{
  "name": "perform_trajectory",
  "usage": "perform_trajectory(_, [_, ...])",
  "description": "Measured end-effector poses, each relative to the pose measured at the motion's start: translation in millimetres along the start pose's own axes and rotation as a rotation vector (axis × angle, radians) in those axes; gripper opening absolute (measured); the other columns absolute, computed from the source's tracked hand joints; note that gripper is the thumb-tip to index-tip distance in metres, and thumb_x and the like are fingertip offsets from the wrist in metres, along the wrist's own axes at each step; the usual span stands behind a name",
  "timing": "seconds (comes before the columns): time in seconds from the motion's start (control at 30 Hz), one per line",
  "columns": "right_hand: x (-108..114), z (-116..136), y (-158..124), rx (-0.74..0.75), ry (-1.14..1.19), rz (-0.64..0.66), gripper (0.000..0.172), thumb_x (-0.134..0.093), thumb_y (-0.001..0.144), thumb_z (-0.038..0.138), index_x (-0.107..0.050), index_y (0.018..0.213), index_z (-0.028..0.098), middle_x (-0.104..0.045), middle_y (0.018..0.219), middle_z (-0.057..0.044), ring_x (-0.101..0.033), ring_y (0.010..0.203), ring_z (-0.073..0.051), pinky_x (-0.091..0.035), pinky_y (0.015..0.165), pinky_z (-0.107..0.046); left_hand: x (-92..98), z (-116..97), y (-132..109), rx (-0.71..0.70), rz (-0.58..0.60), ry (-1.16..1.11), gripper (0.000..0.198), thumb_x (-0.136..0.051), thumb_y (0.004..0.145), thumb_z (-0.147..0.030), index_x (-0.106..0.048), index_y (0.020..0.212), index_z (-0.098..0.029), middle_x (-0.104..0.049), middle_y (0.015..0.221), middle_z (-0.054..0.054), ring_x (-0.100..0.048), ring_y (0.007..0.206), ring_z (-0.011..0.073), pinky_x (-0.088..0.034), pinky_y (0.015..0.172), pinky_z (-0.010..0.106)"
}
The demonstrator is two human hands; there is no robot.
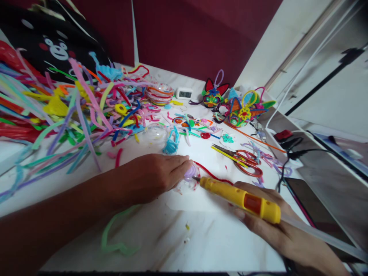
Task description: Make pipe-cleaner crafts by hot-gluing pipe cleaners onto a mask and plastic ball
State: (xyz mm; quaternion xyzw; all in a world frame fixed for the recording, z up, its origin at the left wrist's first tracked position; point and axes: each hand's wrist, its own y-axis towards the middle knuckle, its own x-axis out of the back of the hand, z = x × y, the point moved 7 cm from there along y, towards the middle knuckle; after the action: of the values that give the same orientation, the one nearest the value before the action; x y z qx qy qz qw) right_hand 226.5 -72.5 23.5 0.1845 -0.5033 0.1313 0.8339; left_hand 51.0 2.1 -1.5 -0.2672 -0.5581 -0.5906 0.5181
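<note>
My left hand [156,174] lies on the white table [201,237], fingers pressed together on a small clear and lilac piece [190,172] with a red pipe cleaner [214,175] running from it. My right hand [267,222] grips a yellow pen-shaped glue gun [241,197] with an orange panel. Its metal tip touches the lilac piece beside my left fingertips. A clear glue stick [322,235] sticks out of the gun's back end.
A big heap of coloured pipe cleaners [71,111] fills the left. Red-handled scissors [244,159] lie behind the gun. Finished pipe-cleaner figures [241,109] and a small digital clock [184,93] stand at the back. Black cables [287,157] and a tablet [313,207] are at right. A green pipe cleaner [113,234] lies near.
</note>
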Motion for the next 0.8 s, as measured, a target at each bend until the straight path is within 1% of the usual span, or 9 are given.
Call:
perform_trajectory(0.07, [0.6, -3.9, -3.1, -0.003, -0.044, -0.006, 0.033, -0.05, 0.092, 0.036, -0.055, 0.123, 0.031, -0.071, 0.111, -0.003, -0.071, 0.09, -0.021, -0.06, 0.077, -0.03, 0.9, -0.7, 0.1, -0.012, -0.011, 0.001, 0.033, -0.036, 0.097, -0.012, -0.053, 0.125, -0.007, -0.063, 0.127, 0.016, -0.061, 0.116, 0.0193, -0.05, 0.1, 0.029])
perform_trajectory(0.17, [1.0, -7.4, -5.0, -0.004, -0.063, -0.004, 0.035, -0.05, 0.091, 0.038, -0.056, 0.125, 0.031, -0.071, 0.113, -0.003, -0.07, 0.094, -0.023, -0.06, 0.08, -0.033, 0.8, -1.4, -0.6, -0.027, -0.026, 0.003, 0.033, -0.039, 0.096, -0.011, -0.053, 0.125, -0.004, -0.063, 0.126, 0.018, -0.062, 0.115, 0.0203, -0.05, 0.1, 0.03])
perform_trajectory(0.33, [0.4, -4.3, -0.9, -0.015, 0.001, 0.009, 0.032, -0.053, 0.089, 0.033, -0.058, 0.121, 0.032, -0.072, 0.106, -0.002, -0.071, 0.085, -0.02, -0.06, 0.072, -0.027, 1.0, -1.9, -2.0, -0.033, -0.071, 0.014, 0.033, -0.041, 0.094, -0.01, -0.053, 0.124, -0.001, -0.064, 0.123, 0.019, -0.063, 0.113, 0.0215, -0.05, 0.099, 0.03])
perform_trajectory(0.47, [-3.3, 4.9, 4.0, 0.003, 0.076, 0.037, 0.023, -0.05, 0.091, 0.033, -0.062, 0.11, 0.027, -0.072, 0.095, -0.002, -0.069, 0.073, -0.017, -0.057, 0.062, -0.024, -0.9, -1.8, -1.4, -0.031, -0.053, 0.015, 0.033, -0.042, 0.093, -0.009, -0.053, 0.124, -0.002, -0.064, 0.124, 0.018, -0.061, 0.115, 0.0203, -0.048, 0.101, 0.029])
perform_trajectory(0.53, [-3.3, 6.3, 5.4, -0.017, 0.088, 0.037, 0.019, -0.05, 0.091, 0.033, -0.063, 0.101, 0.025, -0.072, 0.092, -0.002, -0.068, 0.071, -0.016, -0.056, 0.061, -0.024, -0.8, -1.4, -1.0, -0.026, -0.057, 0.012, 0.033, -0.043, 0.094, -0.01, -0.053, 0.124, -0.003, -0.064, 0.124, 0.019, -0.062, 0.115, 0.0207, -0.049, 0.101, 0.029])
perform_trajectory(0.6, [-1.5, 7.0, 5.6, -0.02, 0.091, 0.026, 0.017, -0.049, 0.091, 0.034, -0.062, 0.098, 0.025, -0.071, 0.09, -0.002, -0.068, 0.072, -0.016, -0.056, 0.061, -0.023, -0.5, -1.5, -0.9, -0.031, -0.067, 0.012, 0.033, -0.043, 0.093, -0.01, -0.053, 0.123, -0.002, -0.064, 0.123, 0.019, -0.062, 0.114, 0.022, -0.05, 0.099, 0.031])
perform_trajectory(0.7, [1.8, 5.9, 3.7, 0.007, 0.073, 0.008, 0.022, -0.049, 0.091, 0.036, -0.062, 0.107, 0.027, -0.072, 0.095, -0.002, -0.069, 0.077, -0.017, -0.057, 0.063, -0.023, -0.5, -2.2, -1.3, -0.045, -0.083, 0.015, 0.033, -0.043, 0.093, -0.009, -0.053, 0.123, -0.002, -0.065, 0.122, 0.02, -0.063, 0.112, 0.0223, -0.051, 0.098, 0.031])
perform_trajectory(0.8, [2.1, -1.1, 0.7, 0.004, 0.0, 0.003, 0.032, -0.049, 0.091, 0.035, -0.06, 0.121, 0.029, -0.072, 0.106, -0.003, -0.07, 0.086, -0.02, -0.059, 0.071, -0.026, -2.9, -0.6, -1.8, -0.019, -0.067, 0.012, 0.033, -0.039, 0.095, -0.01, -0.052, 0.125, -0.006, -0.065, 0.124, 0.016, -0.063, 0.114, 0.0197, -0.051, 0.099, 0.03])
